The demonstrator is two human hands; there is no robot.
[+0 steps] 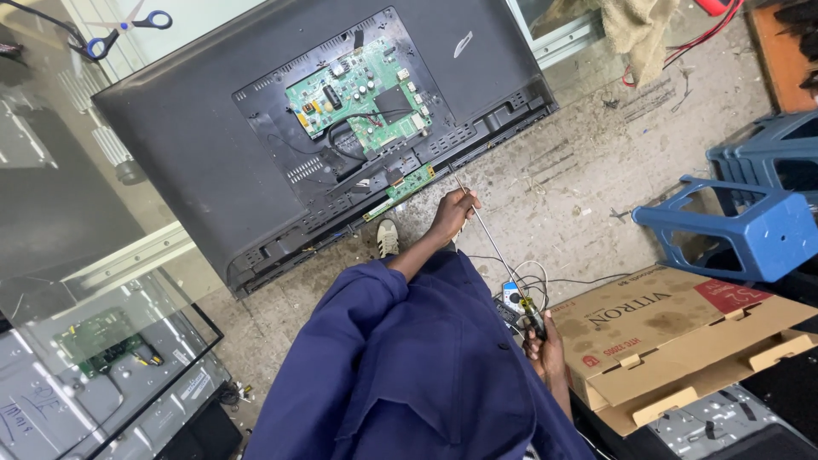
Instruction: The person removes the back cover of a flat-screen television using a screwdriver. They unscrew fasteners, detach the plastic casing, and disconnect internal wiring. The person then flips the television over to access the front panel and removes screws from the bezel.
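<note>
Flat-screen TV (213, 145) lies back-side up, leaning on the concrete floor (562, 196), rear cover off. Green main board (358, 89) sits exposed in the recess; narrow green strip board (400, 192) near the TV's lower edge.

Person in a blue work coat (409, 358) stands over it with a long screwdriver (494, 247). Right hand (545, 345): fingers wrapped round the yellow-black handle, low, by the cardboard box (673, 341). Left hand (453, 213): fingers closed loosely round the thin shaft further up, just off the TV's lower edge by the strip board. Tip is hidden behind the left hand, so I can't tell whether it's seated in a screw.

Judgement on technique: with a shaft that long, the left hand should only guide, close to the tip, keeping it square to the screw head. Right hand turns and pushes along the shaft axis. Any sideways lean will likely cam out and skid onto the strip board or its ribbon. Light pressure, slow turns.

Around: small tester with white leads (511, 294) on the floor beside the box, blue plastic stool (741, 230) tipped over at the right, scissors (128, 25) on the glass top-left, another opened panel with a green board (102, 341) bottom-left.
</note>
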